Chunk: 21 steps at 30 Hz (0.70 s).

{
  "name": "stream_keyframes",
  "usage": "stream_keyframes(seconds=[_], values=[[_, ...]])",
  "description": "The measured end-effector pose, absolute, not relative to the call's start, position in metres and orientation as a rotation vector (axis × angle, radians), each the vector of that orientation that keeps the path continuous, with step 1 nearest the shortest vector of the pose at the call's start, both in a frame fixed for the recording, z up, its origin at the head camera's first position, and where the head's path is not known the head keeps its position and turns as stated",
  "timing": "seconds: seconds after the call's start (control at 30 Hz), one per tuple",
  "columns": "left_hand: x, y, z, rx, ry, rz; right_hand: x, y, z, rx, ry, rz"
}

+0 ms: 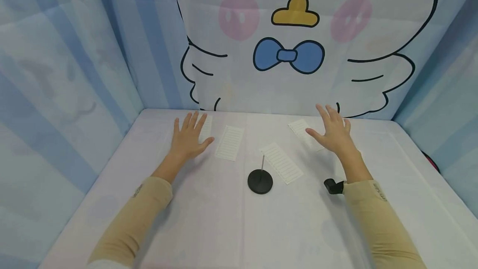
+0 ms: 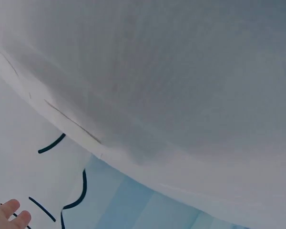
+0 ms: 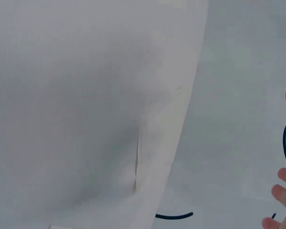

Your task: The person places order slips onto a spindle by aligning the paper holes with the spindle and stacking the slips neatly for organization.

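My left hand [image 1: 186, 138] hovers over the back left of the table with its fingers spread, holding nothing. Beneath it a lined paper slip [image 1: 206, 128] is partly hidden, and a second slip [image 1: 229, 143] lies just to its right. On the other side my right hand [image 1: 334, 134] is raised with spread fingers, also holding nothing. It partly covers a slip [image 1: 298, 128] at the back. Between the hands stands a round black base with an upright metal spike [image 1: 260, 182]. One more lined slip [image 1: 281, 163] lies right behind it. Fingertips [image 3: 285, 193] show at the right wrist view's edge.
A white cloth covers the table [image 1: 209, 227]. A curtain with a cartoon bird [image 1: 287, 90] rises along the back edge, and blue striped curtains [image 1: 67, 94] enclose the sides. A black wrist device [image 1: 333, 186] sticks out beside the right sleeve.
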<state>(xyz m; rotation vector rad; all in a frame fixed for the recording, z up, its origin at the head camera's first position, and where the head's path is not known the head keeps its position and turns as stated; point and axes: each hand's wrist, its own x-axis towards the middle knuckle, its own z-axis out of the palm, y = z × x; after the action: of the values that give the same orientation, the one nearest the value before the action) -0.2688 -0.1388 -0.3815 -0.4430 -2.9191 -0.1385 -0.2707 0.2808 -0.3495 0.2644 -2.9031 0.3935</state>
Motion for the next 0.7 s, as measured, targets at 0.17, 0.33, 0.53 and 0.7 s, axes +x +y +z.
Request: stream_keyframes(seconds=[0.17, 0.33, 0.53, 0.7], values=[[-0.259, -0.12, -0.383, -0.641, -2.831, -0.074, -0.28, 0.262, -0.363, 0.383, -2.868, 0.378], [-0.242, -0.096, -0.389, -0.812, -2.898, 0.057, -0.287, 0.243, -0.375, 0.496, -2.97, 0.329], [-0.221, -0.07, -0.398, -0.974, -2.99, 0.197, -0.294, 0.223, -0.385, 0.625, -3.09, 0.215], [-0.207, -0.055, -0.405, -1.063, -3.011, 0.243, -0.298, 0.209, -0.392, 0.71, -3.172, 0.072]])
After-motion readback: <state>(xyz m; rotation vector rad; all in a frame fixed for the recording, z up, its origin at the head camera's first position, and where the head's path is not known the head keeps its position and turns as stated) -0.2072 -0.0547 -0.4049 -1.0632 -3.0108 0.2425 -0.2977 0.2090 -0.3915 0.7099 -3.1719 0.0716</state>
